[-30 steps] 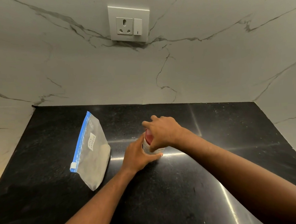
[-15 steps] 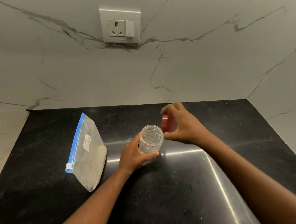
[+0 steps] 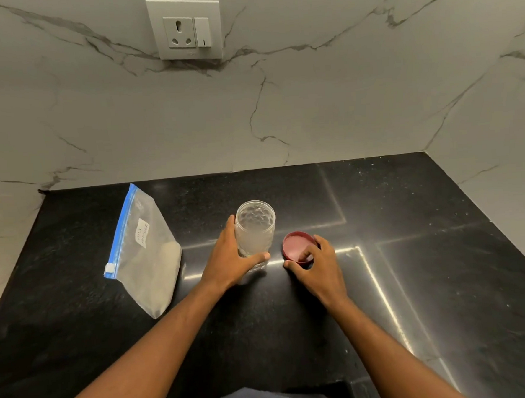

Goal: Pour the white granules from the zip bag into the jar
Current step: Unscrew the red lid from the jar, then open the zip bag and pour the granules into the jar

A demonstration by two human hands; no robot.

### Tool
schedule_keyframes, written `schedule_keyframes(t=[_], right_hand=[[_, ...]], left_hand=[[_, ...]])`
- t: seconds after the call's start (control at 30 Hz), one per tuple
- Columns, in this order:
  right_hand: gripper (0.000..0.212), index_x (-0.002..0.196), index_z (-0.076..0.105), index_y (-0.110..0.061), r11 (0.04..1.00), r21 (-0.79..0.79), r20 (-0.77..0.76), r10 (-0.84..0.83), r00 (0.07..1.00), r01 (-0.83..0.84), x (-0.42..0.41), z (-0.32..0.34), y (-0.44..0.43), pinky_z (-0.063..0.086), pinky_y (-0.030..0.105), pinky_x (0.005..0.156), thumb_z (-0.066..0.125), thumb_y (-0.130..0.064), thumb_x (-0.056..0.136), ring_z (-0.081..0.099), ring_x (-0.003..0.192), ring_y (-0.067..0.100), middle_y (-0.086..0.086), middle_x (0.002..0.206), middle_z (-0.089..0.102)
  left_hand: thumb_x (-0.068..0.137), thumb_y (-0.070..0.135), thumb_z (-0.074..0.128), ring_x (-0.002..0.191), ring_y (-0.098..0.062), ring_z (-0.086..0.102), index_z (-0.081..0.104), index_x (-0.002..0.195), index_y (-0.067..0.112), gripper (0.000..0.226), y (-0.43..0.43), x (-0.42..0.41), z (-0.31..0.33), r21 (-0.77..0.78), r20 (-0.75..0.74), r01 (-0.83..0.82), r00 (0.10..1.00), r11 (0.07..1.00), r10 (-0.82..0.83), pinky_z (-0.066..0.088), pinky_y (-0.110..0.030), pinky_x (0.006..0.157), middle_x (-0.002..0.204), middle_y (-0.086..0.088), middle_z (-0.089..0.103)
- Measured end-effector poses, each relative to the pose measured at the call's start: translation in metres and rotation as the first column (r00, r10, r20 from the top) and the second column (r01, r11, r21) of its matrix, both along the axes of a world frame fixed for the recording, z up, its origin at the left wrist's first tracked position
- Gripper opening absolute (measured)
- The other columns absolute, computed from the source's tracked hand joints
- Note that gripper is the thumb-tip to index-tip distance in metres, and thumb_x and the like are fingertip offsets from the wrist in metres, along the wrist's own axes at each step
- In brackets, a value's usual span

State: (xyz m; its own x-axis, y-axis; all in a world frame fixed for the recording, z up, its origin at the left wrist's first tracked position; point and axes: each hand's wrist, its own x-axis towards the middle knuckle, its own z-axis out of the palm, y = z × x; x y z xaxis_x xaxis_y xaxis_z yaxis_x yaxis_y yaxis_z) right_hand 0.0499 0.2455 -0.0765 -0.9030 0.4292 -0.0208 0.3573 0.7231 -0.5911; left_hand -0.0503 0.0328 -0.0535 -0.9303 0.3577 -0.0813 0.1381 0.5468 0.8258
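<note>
Setting the round red plastic lid (image 3: 298, 249) down mid-frame, my right hand (image 3: 316, 269) pinching it; left hand (image 3: 232, 259) gripping the clear dimpled jar (image 3: 255, 230); I'd park it clear of pouring

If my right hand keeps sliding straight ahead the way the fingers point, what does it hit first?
The right hand already touches the red lid; it would push that first. Beyond it, probably the jar held by the left hand, though depth is unclear.
</note>
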Motion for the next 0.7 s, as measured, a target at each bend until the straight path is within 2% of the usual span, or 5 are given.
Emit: schedule_keyframes(t=[0.13, 0.27, 0.4, 0.53, 0.7], right_hand=[[0.029, 0.1, 0.068, -0.018, 1.0, -0.012, -0.1, -0.004, 0.995, 0.003, -0.001, 0.018, -0.009, 0.045, 0.039, 0.107, 0.081, -0.038, 0.084, 0.046, 0.139, 0.027, 0.008, 0.152, 0.049], [0.013, 0.088, 0.07, -0.014, 0.994, -0.005, -0.463, 0.096, 0.881, -0.111, -0.002, 0.056, -0.036, 0.054, 0.033, 0.089, 0.082, -0.017, 0.085, 0.062, 0.109, 0.017, 0.001, 0.114, 0.067], [0.013, 0.088, 0.068, -0.015, 0.929, -0.047, -0.603, 0.266, 0.752, -0.366, -0.012, 0.107, -0.081, 0.058, 0.03, 0.066, 0.081, -0.014, 0.09, 0.067, 0.082, 0.011, -0.005, 0.091, 0.069], [0.006, 0.095, 0.073, -0.011, 0.789, 0.033, -0.575, 0.517, 0.634, -0.613, -0.027, 0.151, -0.128, 0.062, 0.029, 0.07, 0.079, -0.012, 0.092, 0.071, 0.083, 0.011, 0.001, 0.095, 0.074], [0.026, 0.123, 0.073, -0.015, 0.594, 0.181, -0.323, 0.789, 0.523, -0.784, -0.051, 0.192, -0.178, 0.062, 0.036, 0.091, 0.07, -0.013, 0.098, 0.072, 0.104, 0.019, 0.009, 0.119, 0.074]], left_hand=[[0.082, 0.051, 0.086, 0.156, -0.025, 0.032, 0.013, 0.167, 0.028, 0.114, -0.016, 0.022, 0.009, -0.017, 0.047, -0.082, 0.995, 0.996, 0.083, 0.034, -0.044, 0.121, 0.174, -0.003, 0.022], [0.09, 0.041, 0.082, 0.128, -0.001, 0.056, 0.047, 0.148, 0.036, 0.068, -0.043, 0.052, 0.04, 0.112, -0.062, -0.144, 0.986, 0.983, 0.152, 0.049, -0.03, 0.108, 0.147, 0.011, 0.052], [0.092, 0.041, 0.078, 0.107, 0.013, 0.064, 0.062, 0.118, 0.045, 0.03, -0.072, 0.087, 0.084, 0.171, -0.192, -0.184, 0.957, 0.968, 0.215, 0.056, -0.006, 0.081, 0.111, 0.031, 0.065], [0.091, 0.04, 0.075, 0.105, 0.007, 0.066, 0.061, 0.11, 0.043, 0.023, -0.104, 0.118, 0.116, 0.192, -0.414, -0.203, 0.87, 0.96, 0.267, 0.051, -0.001, 0.079, 0.102, 0.036, 0.062], [0.089, 0.041, 0.078, 0.087, -0.004, 0.07, 0.067, 0.103, 0.022, 0.026, -0.154, 0.13, 0.115, 0.169, -0.52, -0.431, 0.725, 0.886, 0.451, 0.054, -0.007, 0.071, 0.099, 0.011, 0.07]])
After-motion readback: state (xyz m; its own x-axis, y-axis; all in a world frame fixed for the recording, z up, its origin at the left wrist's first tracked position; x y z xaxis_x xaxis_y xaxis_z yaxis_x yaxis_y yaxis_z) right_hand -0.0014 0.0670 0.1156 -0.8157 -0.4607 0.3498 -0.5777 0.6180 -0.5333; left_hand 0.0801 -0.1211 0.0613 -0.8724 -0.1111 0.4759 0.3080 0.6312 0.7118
